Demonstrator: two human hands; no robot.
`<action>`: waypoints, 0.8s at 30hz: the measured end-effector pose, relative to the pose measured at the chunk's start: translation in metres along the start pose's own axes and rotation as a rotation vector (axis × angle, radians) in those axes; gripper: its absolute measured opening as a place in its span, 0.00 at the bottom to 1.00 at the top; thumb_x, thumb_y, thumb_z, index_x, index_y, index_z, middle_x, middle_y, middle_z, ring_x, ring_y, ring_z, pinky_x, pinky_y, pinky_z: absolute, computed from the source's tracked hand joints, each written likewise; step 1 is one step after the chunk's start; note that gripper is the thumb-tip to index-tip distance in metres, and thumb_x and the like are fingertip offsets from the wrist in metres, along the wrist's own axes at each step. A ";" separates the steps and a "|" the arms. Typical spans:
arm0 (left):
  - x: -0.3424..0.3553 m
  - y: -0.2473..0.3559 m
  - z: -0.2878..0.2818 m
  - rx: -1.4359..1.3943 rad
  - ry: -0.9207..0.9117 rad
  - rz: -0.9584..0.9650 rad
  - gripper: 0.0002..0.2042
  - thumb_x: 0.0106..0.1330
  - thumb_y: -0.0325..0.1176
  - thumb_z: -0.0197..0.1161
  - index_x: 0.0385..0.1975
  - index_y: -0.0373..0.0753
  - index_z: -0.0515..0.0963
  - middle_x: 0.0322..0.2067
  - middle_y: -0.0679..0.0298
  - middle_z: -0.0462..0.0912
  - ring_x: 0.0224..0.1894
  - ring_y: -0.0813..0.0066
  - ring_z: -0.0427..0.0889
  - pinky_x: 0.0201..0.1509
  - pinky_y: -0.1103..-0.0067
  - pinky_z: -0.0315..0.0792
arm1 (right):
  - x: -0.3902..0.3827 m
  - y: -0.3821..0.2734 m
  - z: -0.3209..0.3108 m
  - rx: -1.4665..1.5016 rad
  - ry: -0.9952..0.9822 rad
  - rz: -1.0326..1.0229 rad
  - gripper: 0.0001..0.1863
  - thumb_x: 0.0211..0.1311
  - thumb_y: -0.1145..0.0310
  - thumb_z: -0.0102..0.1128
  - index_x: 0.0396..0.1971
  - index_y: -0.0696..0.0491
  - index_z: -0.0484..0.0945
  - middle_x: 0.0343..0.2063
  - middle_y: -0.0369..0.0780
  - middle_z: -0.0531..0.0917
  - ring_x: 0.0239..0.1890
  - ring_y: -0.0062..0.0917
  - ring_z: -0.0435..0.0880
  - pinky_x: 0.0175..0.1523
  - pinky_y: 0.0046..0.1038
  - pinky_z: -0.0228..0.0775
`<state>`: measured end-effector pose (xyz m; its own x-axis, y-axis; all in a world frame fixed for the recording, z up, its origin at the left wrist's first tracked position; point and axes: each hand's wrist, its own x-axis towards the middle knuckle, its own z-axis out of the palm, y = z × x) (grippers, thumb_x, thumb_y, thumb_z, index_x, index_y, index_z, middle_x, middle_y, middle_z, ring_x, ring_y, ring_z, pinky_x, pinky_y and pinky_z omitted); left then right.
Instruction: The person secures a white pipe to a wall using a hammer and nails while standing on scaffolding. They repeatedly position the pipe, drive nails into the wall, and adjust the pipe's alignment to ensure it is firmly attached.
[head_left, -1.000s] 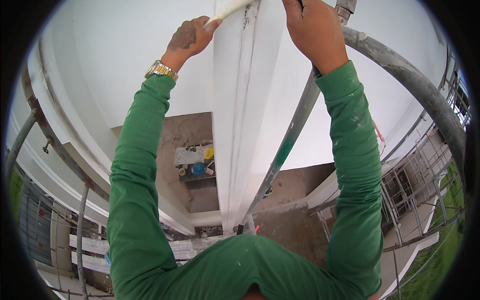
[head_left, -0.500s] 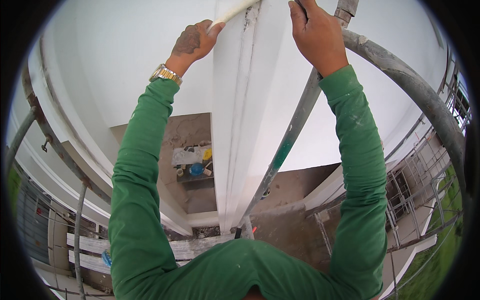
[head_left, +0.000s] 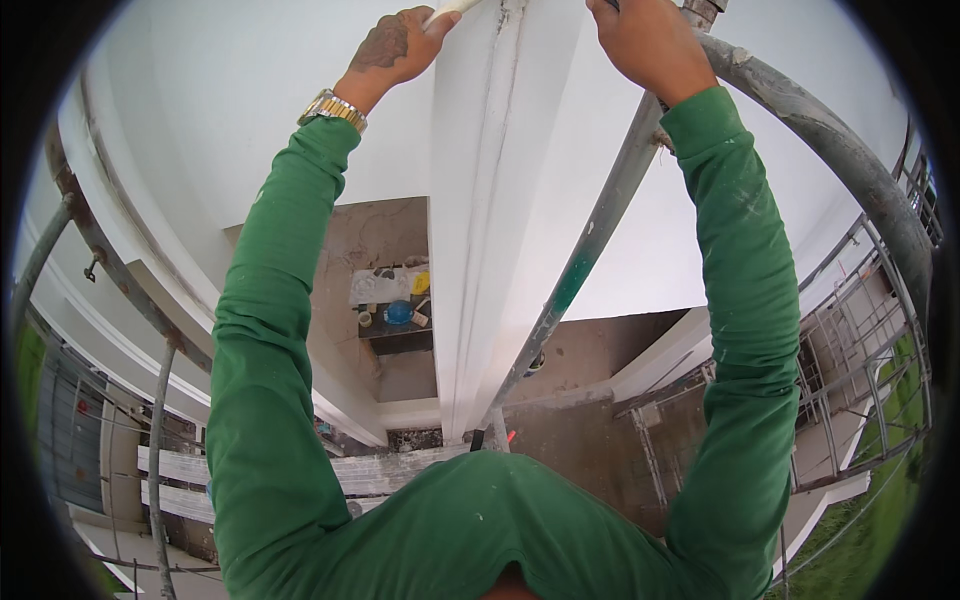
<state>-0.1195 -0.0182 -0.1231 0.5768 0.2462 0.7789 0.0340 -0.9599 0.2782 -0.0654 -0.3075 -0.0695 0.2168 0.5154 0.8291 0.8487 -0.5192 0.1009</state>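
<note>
Both my arms, in green sleeves, reach up to the top of the view. My left hand [head_left: 400, 45], with a metal wristwatch [head_left: 333, 110] below it, is closed around the end of a pale, off-white rod or strip [head_left: 454, 12], which runs out past the upper edge. My right hand [head_left: 652, 48] is closed too, its fingers partly cut off by the frame. A sliver of something dark shows at its thumb, too little to name. Between my hands stands a white pillar [head_left: 468, 200] with a rough grey line down its face.
A grey metal scaffold pole [head_left: 600, 240] slants up under my right wrist, and a curved scaffold tube [head_left: 840, 140] arches on the right. Rusty tubes [head_left: 130, 270] stand at left. White planks [head_left: 400, 474] lie below. A blue round object [head_left: 399, 312] sits on a low surface further down.
Both hands have moved a little higher, and the right one has shifted rightward, away from the pillar. Less of the pale rod is in view. The whole view has shifted slightly.
</note>
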 end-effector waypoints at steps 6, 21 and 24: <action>-0.067 0.080 0.032 -1.437 -0.488 -0.413 0.27 0.79 0.53 0.52 0.47 0.27 0.76 0.30 0.66 0.73 0.19 0.85 0.66 0.24 0.86 0.69 | -0.036 0.019 0.000 0.609 0.100 0.299 0.35 0.68 0.57 0.66 0.67 0.63 0.68 0.23 0.34 0.77 0.22 0.16 0.76 0.34 0.20 0.73; -0.601 -0.048 0.011 -0.312 -0.339 -1.271 0.21 0.64 0.52 0.73 0.36 0.36 0.85 0.21 0.62 0.81 0.23 0.75 0.76 0.31 0.73 0.70 | -0.239 0.048 0.047 0.953 0.049 0.795 0.14 0.77 0.59 0.60 0.38 0.56 0.75 0.26 0.35 0.73 0.27 0.19 0.68 0.32 0.22 0.60; -0.620 -0.065 -0.063 -0.029 -0.124 -1.387 0.22 0.65 0.51 0.73 0.33 0.32 0.84 0.17 0.65 0.74 0.21 0.79 0.69 0.27 0.73 0.67 | -0.238 0.083 0.055 1.227 0.045 0.919 0.17 0.76 0.55 0.59 0.35 0.54 0.71 0.29 0.34 0.68 0.33 0.22 0.67 0.38 0.25 0.61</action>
<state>-0.5311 -0.1004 -0.5883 0.1542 0.9689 -0.1933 0.6155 0.0588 0.7859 -0.0198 -0.4361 -0.2884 0.8775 0.3092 0.3666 0.3010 0.2402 -0.9229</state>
